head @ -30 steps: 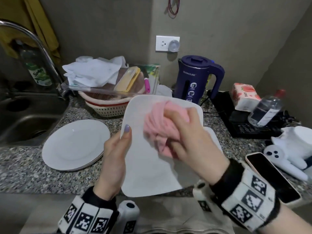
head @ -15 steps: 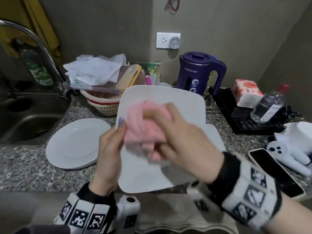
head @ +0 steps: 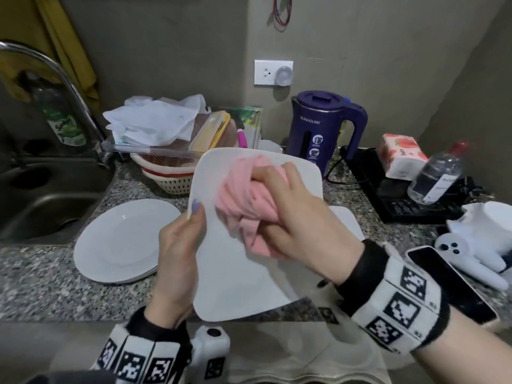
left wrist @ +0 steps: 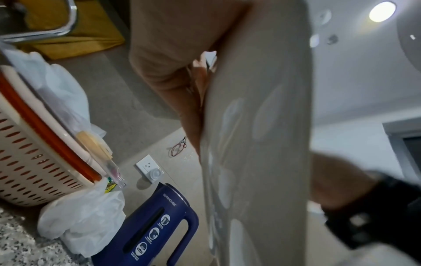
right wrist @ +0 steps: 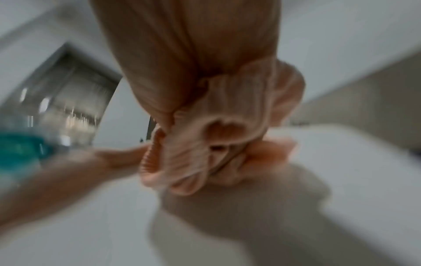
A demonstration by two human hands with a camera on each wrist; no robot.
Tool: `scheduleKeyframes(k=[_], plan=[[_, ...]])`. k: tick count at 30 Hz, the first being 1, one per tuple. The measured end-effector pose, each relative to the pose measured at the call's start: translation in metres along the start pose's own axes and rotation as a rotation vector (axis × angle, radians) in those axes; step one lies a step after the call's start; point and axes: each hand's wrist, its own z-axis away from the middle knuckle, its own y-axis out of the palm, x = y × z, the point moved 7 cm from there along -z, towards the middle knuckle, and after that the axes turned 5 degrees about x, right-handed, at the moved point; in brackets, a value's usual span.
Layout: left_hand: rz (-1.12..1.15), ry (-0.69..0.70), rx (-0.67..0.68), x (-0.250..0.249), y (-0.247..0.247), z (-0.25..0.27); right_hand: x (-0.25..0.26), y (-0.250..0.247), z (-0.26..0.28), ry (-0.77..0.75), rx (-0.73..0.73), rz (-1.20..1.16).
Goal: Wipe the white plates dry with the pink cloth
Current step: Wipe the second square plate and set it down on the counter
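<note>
left hand (head: 177, 253): we are gripping the square white plate (head: 238, 284) by its left edge, thumb on the face, tilting it over the granite counter (head: 50, 289).
right hand (head: 293, 217): we are clutching the bunched pink cloth (head: 241, 195) and pressing it on the plate's upper face.
round white plates (head: 122, 239): lying stacked left of it.
kettle (head: 318, 128): purple, reading "sunhouse".
bottle (head: 63, 123): green label, reading "sunlight".
</note>
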Motion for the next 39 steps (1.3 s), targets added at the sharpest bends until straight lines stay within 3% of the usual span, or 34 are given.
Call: scheduleKeyframes(k=[3, 6, 9, 12, 15, 17, 19, 21, 27, 32, 35, 37, 39], plan=[[0.006, 0.023, 0.002, -0.001, -0.002, -0.001, 0.024, 0.011, 0.002, -0.091, 0.018, -0.080], [0.072, -0.004, 0.002, -0.007, -0.001, 0.002, -0.021, -0.017, 0.002, 0.105, -0.174, -0.150], [0.063, 0.009, -0.016, -0.009, -0.002, -0.001, -0.056, -0.015, 0.017, 0.256, -0.212, -0.153], [0.035, 0.011, -0.052, -0.003, -0.006, -0.008, -0.008, 0.031, 0.029, 0.084, -0.001, -0.341], [0.071, -0.035, -0.052, 0.002, -0.009, -0.010, 0.035, 0.065, 0.044, -0.111, 0.254, -0.300], [0.056, -0.008, -0.073, -0.002, -0.013, -0.008, 0.013, 0.062, 0.053, -0.057, 0.288, -0.206], [0.040, 0.018, -0.074, -0.008, -0.015, -0.004, -0.028, 0.053, 0.065, 0.089, 0.316, -0.086], [0.017, 0.015, -0.073, -0.005, -0.015, -0.003, -0.049, 0.042, 0.072, 0.184, 0.280, -0.004], [0.029, 0.004, -0.091, 0.000, -0.014, -0.008, 0.032, 0.057, 0.052, -0.120, 0.286, -0.166], [0.040, 0.056, -0.064, -0.008, -0.018, -0.008, -0.048, 0.018, 0.057, 0.135, 0.177, -0.028], [-0.004, 0.069, -0.049, -0.013, -0.009, -0.011, -0.016, 0.017, 0.040, 0.023, 0.163, -0.093], [-0.028, 0.095, -0.025, -0.015, 0.001, -0.009, 0.012, 0.005, 0.018, -0.077, 0.037, -0.160], [-0.038, 0.096, -0.020, -0.016, 0.005, -0.004, 0.007, -0.024, -0.002, -0.054, -0.149, -0.176]])
